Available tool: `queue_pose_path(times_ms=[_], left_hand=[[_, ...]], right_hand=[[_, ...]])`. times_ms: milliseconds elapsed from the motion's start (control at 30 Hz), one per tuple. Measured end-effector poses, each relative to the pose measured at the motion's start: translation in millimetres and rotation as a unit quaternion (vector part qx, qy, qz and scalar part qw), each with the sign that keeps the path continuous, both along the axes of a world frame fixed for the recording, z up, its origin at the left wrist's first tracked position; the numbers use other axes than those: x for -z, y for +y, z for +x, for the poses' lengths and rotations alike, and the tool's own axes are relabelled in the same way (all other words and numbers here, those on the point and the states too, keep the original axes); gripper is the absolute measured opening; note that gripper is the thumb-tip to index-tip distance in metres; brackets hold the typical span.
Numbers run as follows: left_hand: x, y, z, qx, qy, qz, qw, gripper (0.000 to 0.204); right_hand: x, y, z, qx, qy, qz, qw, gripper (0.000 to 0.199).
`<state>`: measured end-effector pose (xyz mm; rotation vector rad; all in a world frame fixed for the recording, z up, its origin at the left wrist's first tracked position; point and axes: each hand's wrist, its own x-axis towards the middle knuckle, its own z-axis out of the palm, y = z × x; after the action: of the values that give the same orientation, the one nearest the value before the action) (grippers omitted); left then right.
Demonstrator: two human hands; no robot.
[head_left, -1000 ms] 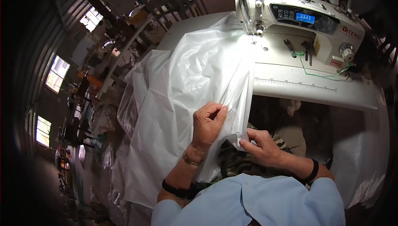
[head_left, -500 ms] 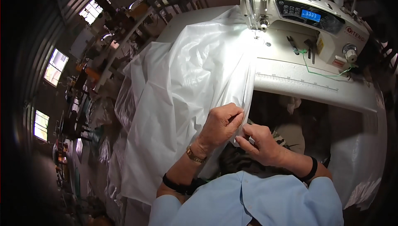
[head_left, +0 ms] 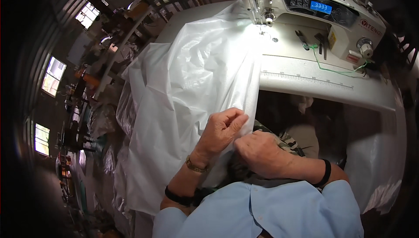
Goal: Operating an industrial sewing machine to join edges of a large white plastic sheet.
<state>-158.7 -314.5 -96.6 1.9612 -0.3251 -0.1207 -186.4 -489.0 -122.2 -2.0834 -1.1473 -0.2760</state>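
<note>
A large sheet of white, slightly shiny woven plastic fabric drapes over the left of the sewing table, its far end lying under the head of a white sewing machine. Close to my body, my left hand is closed on the sheet's right edge, thumb against fingertips. Just below and to the right, my right hand is curled closed at the same edge; its fingertips are partly hidden. Between the hands and the machine the edge runs nearly straight, and the needle area glows under a bright lamp.
Dark-handled snips and a small dark tool lie on the machine bed beside a loose green thread. A printed ruler scale runs along the table. Cluttered benches and windows stand at the left.
My right hand has moved left and its fingers have curled in at the fabric edge. My left hand has shifted slightly left. The whole view has moved a little.
</note>
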Motion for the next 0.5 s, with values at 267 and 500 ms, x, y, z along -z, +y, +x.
queue_pose_path(times_ms=[267,500], left_hand=[[-17.2,20.8,3.3,-0.105,-0.029,0.003,0.994,0.012],[-108.6,24.5,33.6,-0.018,-0.204,0.215,0.955,0.006]], right_hand=[[31.3,-3.3,15.4,0.098,0.293,0.292,0.905,0.025],[74.6,92.7,88.8,-0.100,0.431,0.338,0.831,0.057]])
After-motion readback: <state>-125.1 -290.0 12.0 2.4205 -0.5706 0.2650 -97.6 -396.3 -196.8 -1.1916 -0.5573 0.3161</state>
